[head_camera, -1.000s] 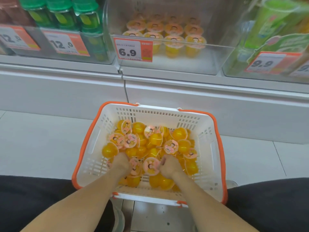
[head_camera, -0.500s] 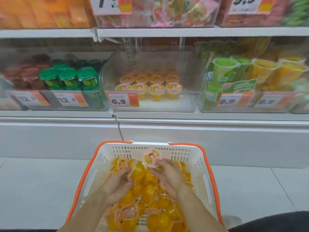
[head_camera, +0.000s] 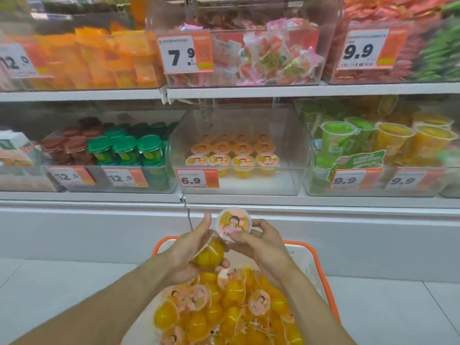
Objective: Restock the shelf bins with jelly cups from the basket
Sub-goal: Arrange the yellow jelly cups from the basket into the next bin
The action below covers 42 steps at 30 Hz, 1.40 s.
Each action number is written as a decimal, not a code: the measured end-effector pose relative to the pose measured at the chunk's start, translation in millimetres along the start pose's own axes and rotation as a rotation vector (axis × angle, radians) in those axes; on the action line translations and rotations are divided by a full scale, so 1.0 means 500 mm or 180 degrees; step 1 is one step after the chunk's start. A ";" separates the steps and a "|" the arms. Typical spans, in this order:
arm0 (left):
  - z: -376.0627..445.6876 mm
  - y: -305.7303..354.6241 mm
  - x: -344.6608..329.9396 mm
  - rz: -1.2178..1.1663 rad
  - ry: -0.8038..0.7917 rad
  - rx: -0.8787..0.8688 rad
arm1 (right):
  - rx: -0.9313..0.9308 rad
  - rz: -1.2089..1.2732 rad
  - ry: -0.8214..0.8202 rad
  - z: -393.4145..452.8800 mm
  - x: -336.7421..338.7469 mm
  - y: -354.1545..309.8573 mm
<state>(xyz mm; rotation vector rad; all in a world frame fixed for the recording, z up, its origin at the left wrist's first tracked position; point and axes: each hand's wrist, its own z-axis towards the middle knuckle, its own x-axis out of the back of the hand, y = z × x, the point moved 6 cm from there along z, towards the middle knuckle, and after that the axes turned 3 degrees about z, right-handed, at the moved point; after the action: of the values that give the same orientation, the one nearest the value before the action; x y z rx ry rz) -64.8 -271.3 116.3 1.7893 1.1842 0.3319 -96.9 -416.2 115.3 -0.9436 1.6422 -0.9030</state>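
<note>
Hands have come up out of the basket [head_camera: 321,265] since a second ago, each now carrying jelly cups. Left hand [head_camera: 184,250] curls round an orange cup [head_camera: 209,255]; right hand [head_camera: 261,242] pinches a lid-up cup [head_camera: 233,224], the two cups touching. Both hover below the clear shelf bin [head_camera: 239,145] tagged 6.9, whose front stands bare. Placing comes next, I judge; plenty of cups remain in the basket.

Two orange jelly cups [head_camera: 233,224] held above the heaped white basket [head_camera: 310,260]; clear shelf bin [head_camera: 239,155] half-filled with upright rows.
</note>
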 end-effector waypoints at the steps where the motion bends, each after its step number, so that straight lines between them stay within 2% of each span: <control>1: -0.013 0.023 0.003 0.0345 -0.0099 -0.0052 | 0.0105 -0.0213 -0.0015 -0.002 -0.010 -0.017; 4: -0.047 0.071 0.005 0.0861 -0.0103 -0.0264 | 0.0408 -0.0773 -0.0079 -0.008 -0.045 -0.049; 8: -0.065 0.092 0.032 0.0824 0.0318 -0.0625 | 0.0616 -0.1354 -0.0438 -0.002 -0.085 -0.061; 12: -0.066 0.122 0.047 0.0874 0.0462 -0.0833 | 0.1159 -0.1984 -0.0175 0.016 -0.097 -0.135; 15: -0.064 0.130 0.047 0.0613 0.0548 -0.0945 | 0.1587 -0.3288 -0.0230 0.029 -0.132 -0.208; 17: -0.059 0.134 0.050 0.0501 0.0650 -0.0980 | 0.1608 -0.4253 -0.0380 0.046 -0.166 -0.242; 19: -0.054 0.146 0.055 0.0354 0.0647 -0.1016 | 0.1661 -0.4722 -0.0357 0.068 -0.195 -0.278; 24: -0.054 0.161 0.074 0.0091 0.0456 -0.0952 | 0.1997 -0.4554 0.0130 0.148 -0.247 -0.373; 27: -0.054 0.156 0.079 0.0107 0.0185 -0.0754 | 0.2099 -0.4653 0.0178 0.212 -0.283 -0.384; 32: -0.053 0.139 0.078 0.0083 -0.0485 -0.0365 | 0.1520 -0.4945 -0.0073 0.292 -0.302 -0.326; 42: -0.024 0.126 0.110 0.0109 -0.0444 -0.0254 | 0.0661 -0.5244 -0.0880 0.356 -0.296 -0.245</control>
<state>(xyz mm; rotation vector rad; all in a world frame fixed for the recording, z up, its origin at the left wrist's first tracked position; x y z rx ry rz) -8.8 -225.3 159.6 1.7357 1.0298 0.2661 124.0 -355.1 242.0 -2.1347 0.2041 -1.7729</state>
